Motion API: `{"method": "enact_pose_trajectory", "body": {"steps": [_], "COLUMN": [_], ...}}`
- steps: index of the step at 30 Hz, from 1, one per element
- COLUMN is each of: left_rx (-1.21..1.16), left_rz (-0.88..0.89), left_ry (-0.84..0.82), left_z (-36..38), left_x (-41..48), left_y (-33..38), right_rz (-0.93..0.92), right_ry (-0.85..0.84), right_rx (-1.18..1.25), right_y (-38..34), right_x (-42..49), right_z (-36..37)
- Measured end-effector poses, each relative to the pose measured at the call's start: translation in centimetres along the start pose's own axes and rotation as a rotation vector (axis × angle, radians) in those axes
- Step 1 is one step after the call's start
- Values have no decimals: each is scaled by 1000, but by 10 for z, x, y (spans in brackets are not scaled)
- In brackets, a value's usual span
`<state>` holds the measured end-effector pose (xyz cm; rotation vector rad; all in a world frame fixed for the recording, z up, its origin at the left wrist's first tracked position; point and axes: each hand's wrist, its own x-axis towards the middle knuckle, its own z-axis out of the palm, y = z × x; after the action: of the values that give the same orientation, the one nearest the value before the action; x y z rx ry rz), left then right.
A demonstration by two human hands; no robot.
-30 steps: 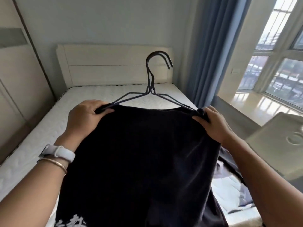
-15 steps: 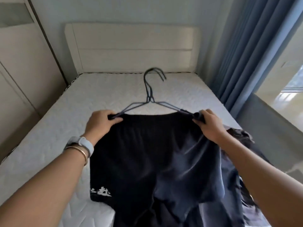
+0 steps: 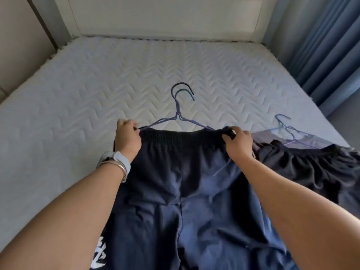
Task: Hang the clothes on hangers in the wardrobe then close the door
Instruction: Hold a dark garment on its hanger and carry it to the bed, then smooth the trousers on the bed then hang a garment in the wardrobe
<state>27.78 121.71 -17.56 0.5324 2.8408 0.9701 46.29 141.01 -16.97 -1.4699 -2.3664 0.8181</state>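
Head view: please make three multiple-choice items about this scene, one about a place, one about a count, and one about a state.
1. Where does the other dark garment lie?
A. on the mattress, to the right of the right hand
B. against the headboard
C. on the floor

2. How many hooks rise above the waistband of the dark shorts?
A. one
B. two
C. four

3. What is the state of the left hand?
A. open and flat on the mattress
B. closed on the waistband at the end of the hangers
C. gripping a hook

Answers: 1 A, it sits bunched at the right edge with more hangers on it. 2 B, two curved hooks overlap there. 3 B, its fingers pinch the fabric at the hanger's left shoulder.
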Motion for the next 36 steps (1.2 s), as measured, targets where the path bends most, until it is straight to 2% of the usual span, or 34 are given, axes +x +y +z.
{"method": "enact_pose_trajectory", "body": {"steps": [2, 7, 10, 12, 17, 22, 28, 34, 36], "left_rx": [9, 17, -36, -90, -164, -142, -92, 68, 23], "left_rz": [28, -36, -158, -235, -295, -386, -497, -465, -547], "left_ry": [-95, -334, -463, -502, -688, -824, -1032, -1095, -1086], "left_z": [28, 52, 32, 9, -56, -118, -161, -167, -164], "left_x": [1, -59, -112, -149, -252, -367, -504, -548, -549], "left_y": [-14, -69, -87, -95, -108, -127, -164, -184, -182], "right_rz": [-13, -46, 93, 223, 396, 547, 839, 1113, 1150], "right_ry": [-51, -400, -562, -603, -554, -457, -396, -260, -212], "right_rx": [91, -66, -8, 75, 306, 327, 398, 421, 472], "right_y": [13, 62, 95, 114, 150, 191, 233, 277, 280], "right_x": [5, -44, -94, -128, -242, -388, -577, -698, -714], "right_z": [29, 63, 50, 35, -22, -81, -121, -135, -138]}}
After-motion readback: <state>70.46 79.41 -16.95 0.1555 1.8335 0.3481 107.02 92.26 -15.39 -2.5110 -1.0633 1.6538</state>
